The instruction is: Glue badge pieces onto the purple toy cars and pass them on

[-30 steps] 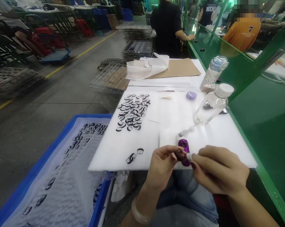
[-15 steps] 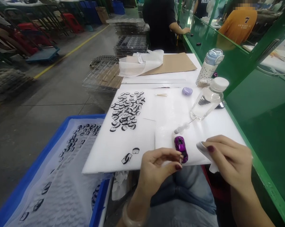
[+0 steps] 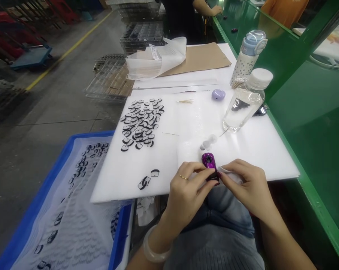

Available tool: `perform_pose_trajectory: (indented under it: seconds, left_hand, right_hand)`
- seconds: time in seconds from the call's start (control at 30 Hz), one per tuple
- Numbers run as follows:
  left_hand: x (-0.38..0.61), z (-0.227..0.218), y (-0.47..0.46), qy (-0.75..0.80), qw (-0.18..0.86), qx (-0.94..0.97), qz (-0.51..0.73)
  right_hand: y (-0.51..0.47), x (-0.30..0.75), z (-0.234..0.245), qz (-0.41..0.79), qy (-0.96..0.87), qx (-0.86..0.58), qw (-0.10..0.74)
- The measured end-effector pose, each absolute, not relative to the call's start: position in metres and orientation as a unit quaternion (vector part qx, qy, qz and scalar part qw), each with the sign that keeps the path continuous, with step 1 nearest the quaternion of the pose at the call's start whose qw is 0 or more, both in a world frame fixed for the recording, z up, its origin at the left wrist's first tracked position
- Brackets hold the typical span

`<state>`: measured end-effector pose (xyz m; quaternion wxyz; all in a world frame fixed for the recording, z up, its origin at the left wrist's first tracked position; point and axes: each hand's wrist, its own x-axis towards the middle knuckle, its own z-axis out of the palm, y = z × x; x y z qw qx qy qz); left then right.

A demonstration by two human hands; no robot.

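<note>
A small purple toy car [image 3: 209, 161] lies at the near edge of the white foam board [image 3: 163, 165]. My left hand [image 3: 187, 191] pinches the car's near end, fingers closed on it. My right hand [image 3: 246, 185] is closed on a small white cloth [image 3: 227, 171] and presses it against the car from the right. A small white dropper bottle [image 3: 208, 143] lies just beyond the car. A pile of several small black-and-white window parts [image 3: 141, 122] sits on the board's left half, and two loose ones [image 3: 147, 180] lie near its front edge.
A clear bottle with a white cap [image 3: 245, 103], a dotted water bottle [image 3: 248, 56] and a lilac case [image 3: 218, 94] stand at the back right. A blue crate [image 3: 73, 210] with more parts is at my left. A green bench [image 3: 306, 123] runs along the right. Another person stands far ahead.
My left hand has moved onto the car and gripped it. My right hand came back in with the cloth against the car. The view has tilted downward.
</note>
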<state>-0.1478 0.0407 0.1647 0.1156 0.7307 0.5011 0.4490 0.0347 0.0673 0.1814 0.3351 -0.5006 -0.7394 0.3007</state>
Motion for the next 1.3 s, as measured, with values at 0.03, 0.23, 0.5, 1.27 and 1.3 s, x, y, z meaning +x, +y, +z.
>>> perform_pose_trajectory:
  seconds: [0.03,0.23,0.5,1.27,1.3]
  left_hand:
    - [-0.149,0.166,0.041,0.506,0.133,0.723,0.45]
    - [-0.15,0.166,0.043,0.532,0.191,0.691,0.451]
    - [-0.157,0.165,0.047,0.52,0.207,0.715,0.419]
    - [-0.151,0.159,0.04,0.535,0.139,0.729,0.404]
    - [-0.15,0.158,0.04,0.534,0.135,0.729,0.407]
  right_hand:
    - [0.068,0.035,0.181,0.298,-0.741,-0.501,0.333]
    - [0.07,0.032,0.185,0.323,-0.736,-0.505,0.314]
    - [0.076,0.034,0.188,0.281,-0.789,-0.467,0.284]
    - [0.044,0.02,0.157,0.0,-0.796,-0.449,0.406]
    - [0.043,0.02,0.159,0.009,-0.786,-0.464,0.408]
